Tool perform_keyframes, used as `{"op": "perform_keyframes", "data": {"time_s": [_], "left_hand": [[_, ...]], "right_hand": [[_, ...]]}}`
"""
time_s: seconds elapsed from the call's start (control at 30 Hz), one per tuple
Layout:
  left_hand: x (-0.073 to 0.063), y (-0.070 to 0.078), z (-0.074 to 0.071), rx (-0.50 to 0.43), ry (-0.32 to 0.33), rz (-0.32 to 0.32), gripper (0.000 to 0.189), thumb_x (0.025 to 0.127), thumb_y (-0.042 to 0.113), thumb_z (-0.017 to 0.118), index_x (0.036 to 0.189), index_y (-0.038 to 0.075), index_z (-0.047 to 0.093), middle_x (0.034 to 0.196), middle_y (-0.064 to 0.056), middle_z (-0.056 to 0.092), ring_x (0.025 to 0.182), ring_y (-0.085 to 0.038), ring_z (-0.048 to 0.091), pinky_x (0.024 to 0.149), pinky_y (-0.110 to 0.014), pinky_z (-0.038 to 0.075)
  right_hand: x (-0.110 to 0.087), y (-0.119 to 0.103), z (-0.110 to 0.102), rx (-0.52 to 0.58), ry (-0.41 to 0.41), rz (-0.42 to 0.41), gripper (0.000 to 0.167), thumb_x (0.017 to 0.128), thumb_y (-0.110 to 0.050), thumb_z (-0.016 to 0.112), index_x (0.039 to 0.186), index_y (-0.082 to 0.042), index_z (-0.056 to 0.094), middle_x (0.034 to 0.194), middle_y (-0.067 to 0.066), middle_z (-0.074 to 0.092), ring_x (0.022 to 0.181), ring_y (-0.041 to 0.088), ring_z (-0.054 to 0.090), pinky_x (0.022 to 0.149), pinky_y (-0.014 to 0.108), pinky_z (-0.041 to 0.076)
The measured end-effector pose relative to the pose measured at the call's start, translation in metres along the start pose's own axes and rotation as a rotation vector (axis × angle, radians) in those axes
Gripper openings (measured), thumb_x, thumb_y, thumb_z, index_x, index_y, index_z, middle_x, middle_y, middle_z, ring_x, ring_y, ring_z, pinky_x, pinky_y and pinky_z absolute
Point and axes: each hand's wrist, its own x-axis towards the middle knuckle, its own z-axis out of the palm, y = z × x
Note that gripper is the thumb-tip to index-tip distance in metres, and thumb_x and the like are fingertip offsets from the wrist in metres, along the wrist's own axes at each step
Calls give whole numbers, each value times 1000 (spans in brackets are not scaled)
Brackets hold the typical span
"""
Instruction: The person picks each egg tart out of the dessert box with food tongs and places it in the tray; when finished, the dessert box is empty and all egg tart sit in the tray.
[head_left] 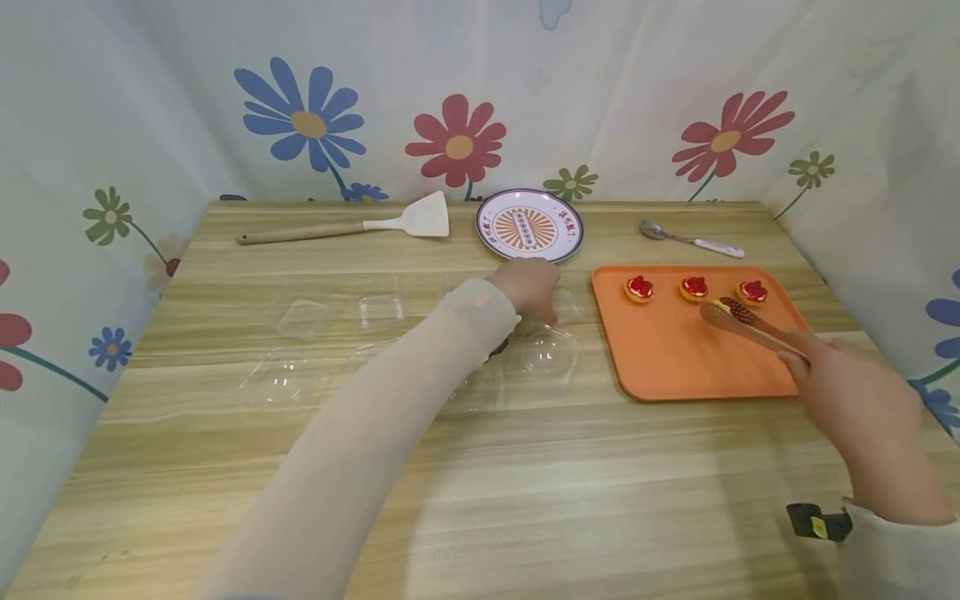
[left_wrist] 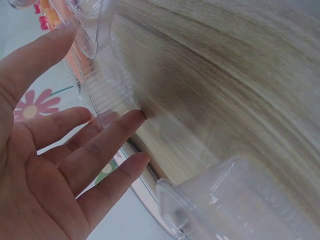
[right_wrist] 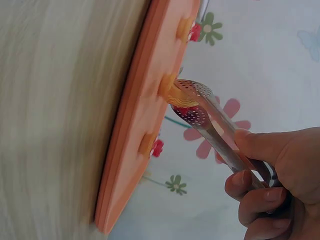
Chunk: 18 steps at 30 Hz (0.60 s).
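My left hand [head_left: 528, 290] reaches over the table to a clear plastic clamshell box [head_left: 551, 354]. In the left wrist view its fingers are spread and gently bent, with the thumb by the rim of a clear box [left_wrist: 102, 35]; contact is hard to tell. Metal tongs [right_wrist: 220, 145] are gripped in my right hand [head_left: 855, 408]. Between the tongs' perforated tips is a small fruit tart [right_wrist: 182, 98], held tilted above the orange tray [head_left: 697, 358]. Three more red-topped tarts [head_left: 694, 288] sit in a row along the tray's far side.
More clear plastic boxes [head_left: 285, 379] stand to the left, partly behind my left sleeve. Along the back edge lie a white spatula [head_left: 426, 217] with a wooden handle, a patterned plate [head_left: 487, 218] and a spoon [head_left: 693, 242]. A flowered curtain [head_left: 570, 100] surrounds the table.
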Motion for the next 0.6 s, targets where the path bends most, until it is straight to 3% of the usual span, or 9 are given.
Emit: {"op": "perform_keyframes", "data": {"time_s": [0.17, 0.43, 0.6], "left_hand": [[-5, 2, -4, -12, -6, 0, 48, 82, 38, 80, 118, 11, 64, 120, -3, 64, 108, -23, 60, 96, -38, 49], [-6, 2, -4, -11, -9, 8, 50, 83, 39, 79, 120, 11, 63, 122, -3, 64, 110, -24, 60, 97, -38, 48], [-5, 3, -4, -7, -5, 7, 48, 83, 38, 79, 119, 11, 63, 121, -4, 64, 109, -24, 60, 97, -38, 48]], "right_hand": [[0, 10, 1, -19, -18, 91, 39, 104, -26, 52, 130, 4, 51, 90, 28, 57, 63, 33, 54, 45, 42, 41], [-1, 16, 8, -27, -28, 119, 40, 102, -24, 55, 129, 6, 50, 83, 24, 53, 60, 31, 50, 44, 42, 41], [1, 19, 13, -33, -38, 99, 41, 102, -25, 55, 129, 4, 50, 87, 27, 55, 61, 34, 54, 44, 43, 41]]}}
